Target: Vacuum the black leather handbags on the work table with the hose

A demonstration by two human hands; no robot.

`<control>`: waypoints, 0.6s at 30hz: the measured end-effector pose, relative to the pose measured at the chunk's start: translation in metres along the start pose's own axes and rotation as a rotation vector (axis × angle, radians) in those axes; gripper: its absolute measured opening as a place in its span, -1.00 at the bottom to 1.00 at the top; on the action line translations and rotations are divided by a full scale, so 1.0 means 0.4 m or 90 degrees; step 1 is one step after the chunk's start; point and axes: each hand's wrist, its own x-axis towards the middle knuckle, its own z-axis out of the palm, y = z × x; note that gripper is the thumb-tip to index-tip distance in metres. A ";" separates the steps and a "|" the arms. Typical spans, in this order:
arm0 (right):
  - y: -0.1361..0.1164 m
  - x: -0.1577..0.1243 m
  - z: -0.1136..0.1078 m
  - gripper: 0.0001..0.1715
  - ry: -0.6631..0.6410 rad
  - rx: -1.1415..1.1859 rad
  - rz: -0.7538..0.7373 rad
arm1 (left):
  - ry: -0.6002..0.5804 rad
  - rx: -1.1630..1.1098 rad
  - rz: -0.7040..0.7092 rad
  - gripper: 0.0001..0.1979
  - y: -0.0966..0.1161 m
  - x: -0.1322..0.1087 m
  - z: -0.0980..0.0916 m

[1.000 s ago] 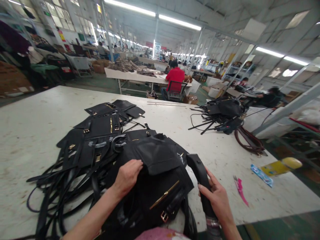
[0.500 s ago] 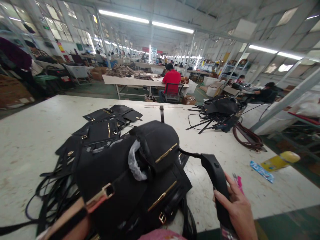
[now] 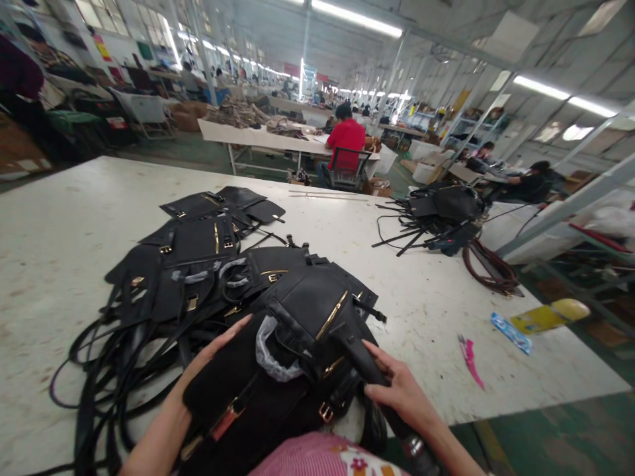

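A black leather bag (image 3: 278,370) with gold zips and buckles lies at the near edge of the white table (image 3: 59,225). White wrapping (image 3: 270,357) shows on it. My left hand (image 3: 206,360) rests flat against the bag's left side, fingers together. My right hand (image 3: 399,390) grips the bag's wide black strap (image 3: 364,367), which runs down off the table edge. Behind the bag lies a pile of black bag panels (image 3: 193,258) with long straps trailing left.
A second heap of black bags and straps (image 3: 439,218) sits at the far right, with brown cord (image 3: 489,268) beside it. A pink tool (image 3: 469,360) and blue and yellow packets (image 3: 533,324) lie near the right edge. People work at tables beyond.
The bag has come down from a raised position onto the table edge. My left hand shows again on its side. My right hand brought the strap in from the right against the bag.
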 end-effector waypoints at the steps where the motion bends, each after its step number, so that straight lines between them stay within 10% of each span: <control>1: 0.007 0.015 0.003 -0.20 -0.026 -0.005 0.012 | -0.019 -0.017 -0.019 -0.41 0.008 0.013 -0.018; 6: 0.017 0.095 0.032 -0.18 -0.132 -0.018 0.027 | -0.014 0.031 -0.101 -0.24 0.051 0.097 -0.063; 18: -0.093 0.389 0.253 -0.24 -0.253 -0.130 -0.037 | -0.071 0.097 0.077 -0.31 -0.047 0.138 -0.003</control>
